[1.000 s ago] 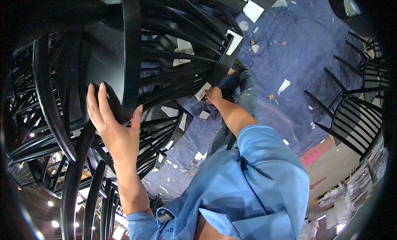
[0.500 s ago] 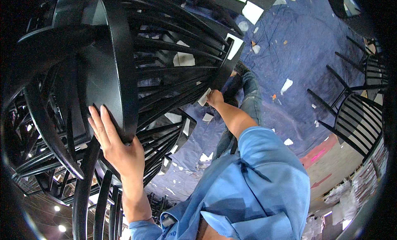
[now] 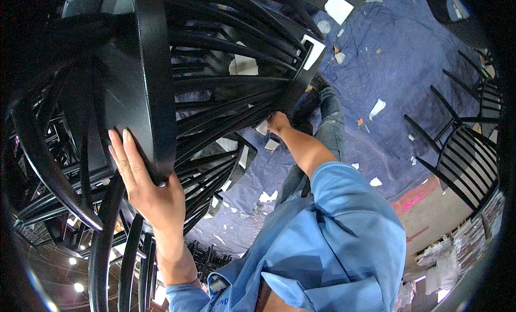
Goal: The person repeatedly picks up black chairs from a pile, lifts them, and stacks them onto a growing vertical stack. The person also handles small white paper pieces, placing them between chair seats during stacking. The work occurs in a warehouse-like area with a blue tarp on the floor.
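A glossy black wooden chair (image 3: 121, 105), tipped over with its spindle back toward the right, fills the upper left. My left hand (image 3: 156, 196) grips its seat edge, long fingers stretched over the seat face and thumb at the rim. My right hand (image 3: 277, 122) is closed at the near end of the chair's back rail (image 3: 293, 92); its fingertips are partly hidden. Beside those fingers a pale white piece (image 3: 262, 128) shows; I cannot tell whether it is held. Another white patch (image 3: 313, 53) sits on the rail's far end.
More black chairs (image 3: 215, 175) are stacked below and behind this one. Two black spindle-back chairs (image 3: 467, 156) stand at the right. Blue-purple sheeting (image 3: 371, 135) with scattered white scraps (image 3: 378, 108) covers the floor. Clear plastic wrapping (image 3: 449, 261) lies at the lower right.
The chair has shifted slightly, its seat leftward and its back rail a little right and upward. My left hand moved slightly left with the seat; the pale piece by my right hand shows less.
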The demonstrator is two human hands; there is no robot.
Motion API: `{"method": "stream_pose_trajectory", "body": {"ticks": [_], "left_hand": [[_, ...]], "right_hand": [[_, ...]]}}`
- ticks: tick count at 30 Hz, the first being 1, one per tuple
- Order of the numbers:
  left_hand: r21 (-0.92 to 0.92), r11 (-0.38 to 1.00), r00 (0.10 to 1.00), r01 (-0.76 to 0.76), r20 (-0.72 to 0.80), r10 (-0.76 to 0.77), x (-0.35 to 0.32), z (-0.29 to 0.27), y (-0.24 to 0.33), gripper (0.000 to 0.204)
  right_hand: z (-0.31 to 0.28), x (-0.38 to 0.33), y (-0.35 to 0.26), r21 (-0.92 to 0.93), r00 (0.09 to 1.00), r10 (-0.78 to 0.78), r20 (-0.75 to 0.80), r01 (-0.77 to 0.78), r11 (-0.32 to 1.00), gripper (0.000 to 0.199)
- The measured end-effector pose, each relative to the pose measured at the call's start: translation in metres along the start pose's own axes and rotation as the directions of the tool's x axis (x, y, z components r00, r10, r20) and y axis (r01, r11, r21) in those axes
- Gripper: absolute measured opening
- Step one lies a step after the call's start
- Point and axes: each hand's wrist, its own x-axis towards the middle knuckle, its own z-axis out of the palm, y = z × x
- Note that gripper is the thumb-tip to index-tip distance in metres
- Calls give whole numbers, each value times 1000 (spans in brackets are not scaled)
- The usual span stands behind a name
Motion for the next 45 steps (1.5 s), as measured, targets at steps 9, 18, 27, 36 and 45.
{"method": "stream_pose_trajectory", "body": {"ticks": [9, 18, 27, 36, 45], "left_hand": [[-8, 1000, 1000, -11, 11, 11, 2, 3, -3, 90], [-10, 1000, 1000, 24, 7, -24, -2, 0, 3, 83], [-35, 999, 999, 35, -10, -35, 5, 1, 6, 85], [-27, 995, 995, 93, 50, -91, -9, -4, 2, 86], [-693, 684, 720, 226, -354, -597, -134, 32, -43, 30]], "right_hand": [[-19, -5, -21, 246, 954, 232, 189, -275, 929, 23], [-196, 49, 7, 518, 668, 442, -598, -98, 850, 28], [-267, 56, -39, 376, 732, 432, -528, -255, 891, 34], [-283, 16, -68, 361, 677, 459, -575, -293, 885, 36], [-396, -22, -283, 197, 569, -164, -806, 518, 832, 24]]}}
